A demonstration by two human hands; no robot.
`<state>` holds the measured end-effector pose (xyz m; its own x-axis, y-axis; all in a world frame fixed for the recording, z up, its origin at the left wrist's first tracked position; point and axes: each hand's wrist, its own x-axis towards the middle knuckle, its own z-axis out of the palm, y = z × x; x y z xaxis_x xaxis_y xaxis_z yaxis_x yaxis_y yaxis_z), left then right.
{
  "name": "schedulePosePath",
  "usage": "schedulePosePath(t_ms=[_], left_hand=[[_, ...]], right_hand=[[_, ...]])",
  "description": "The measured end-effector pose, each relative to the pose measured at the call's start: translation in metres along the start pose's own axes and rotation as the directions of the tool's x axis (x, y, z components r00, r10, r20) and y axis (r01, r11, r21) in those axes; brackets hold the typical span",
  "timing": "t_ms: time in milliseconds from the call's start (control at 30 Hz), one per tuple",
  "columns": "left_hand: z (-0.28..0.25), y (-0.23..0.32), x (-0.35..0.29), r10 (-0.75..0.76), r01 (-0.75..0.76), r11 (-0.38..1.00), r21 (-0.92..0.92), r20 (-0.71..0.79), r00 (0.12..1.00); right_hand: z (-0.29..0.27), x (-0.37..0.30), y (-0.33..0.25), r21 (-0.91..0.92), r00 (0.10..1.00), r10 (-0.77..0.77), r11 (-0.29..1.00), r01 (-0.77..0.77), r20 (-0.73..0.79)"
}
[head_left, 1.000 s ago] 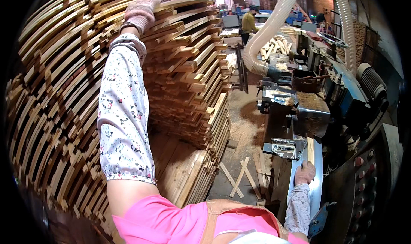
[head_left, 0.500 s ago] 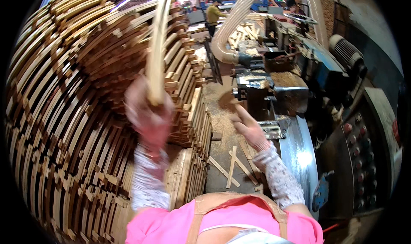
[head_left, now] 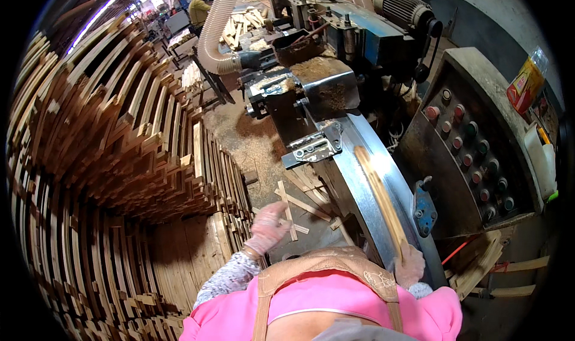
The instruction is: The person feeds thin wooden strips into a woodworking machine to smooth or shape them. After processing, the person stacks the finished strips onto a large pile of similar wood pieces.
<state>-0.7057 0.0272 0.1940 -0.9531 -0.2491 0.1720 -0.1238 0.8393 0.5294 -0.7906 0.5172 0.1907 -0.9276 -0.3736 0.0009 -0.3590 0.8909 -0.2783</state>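
A long wooden strip [head_left: 382, 198] lies lengthwise on the shiny curved metal bed [head_left: 353, 188] of a woodworking machine. My right hand [head_left: 409, 265], in a pale glove, is closed around the strip's near end. In front of my body on the left, my left hand [head_left: 266, 226] hangs in the air, gloved, with loosely bent fingers and nothing in it. Below it, several thin wood offcuts [head_left: 302, 204] lie crossed on the floor. At the far end of the bed sits a metal guide block [head_left: 314, 146], in front of the machine's sawdust-covered head [head_left: 329, 80].
Tall stacks of curved wooden pieces [head_left: 120, 131] fill the left side. A control panel with buttons [head_left: 467, 143] stands at the right, with a blue bracket [head_left: 424, 212] beside the bed. A ribbed hose [head_left: 215, 35] joins the machine. Far off stands a person [head_left: 198, 10].
The view has swung right. My left hand held a wooden strip up before the stacks; it is now lowered without it. A strip lies on the bed, gripped by my right hand.
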Motion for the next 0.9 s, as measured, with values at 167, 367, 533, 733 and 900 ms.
schedulePosePath(t_ms=[167, 367, 533, 733, 900], left_hand=[[-0.105, -0.01, 0.022, 0.135, -0.096, 0.982, 0.161, -0.25, 0.959], [-0.333, 0.016, 0.095, 0.641, -0.114, 0.687, 0.718, -0.524, 0.561], [-0.523, 0.031, 0.098, 0.851, 0.335, 0.24, 0.911, -0.363, 0.379], [-0.661, 0.027, 0.073, 0.093, 0.75, 0.238, 0.617, -0.784, 0.614], [-0.68, 0.047, 0.078, -0.278, 0.819, 0.172, 0.547, -0.771, 0.573]], right_hand=[[0.043, 0.082, -0.012, -0.158, 0.97, -0.052, 0.987, 0.014, -0.239], [0.068, 0.303, -0.11, 0.116, 0.932, -0.03, 0.99, 0.076, -0.361], [0.076, 0.323, -0.109, 0.236, 0.945, -0.078, 0.959, 0.159, -0.318], [0.057, 0.122, -0.036, 0.08, 0.991, -0.024, 0.996, 0.035, -0.133], [0.071, 0.011, 0.066, -0.145, 0.984, -0.142, 0.981, 0.125, -0.107]])
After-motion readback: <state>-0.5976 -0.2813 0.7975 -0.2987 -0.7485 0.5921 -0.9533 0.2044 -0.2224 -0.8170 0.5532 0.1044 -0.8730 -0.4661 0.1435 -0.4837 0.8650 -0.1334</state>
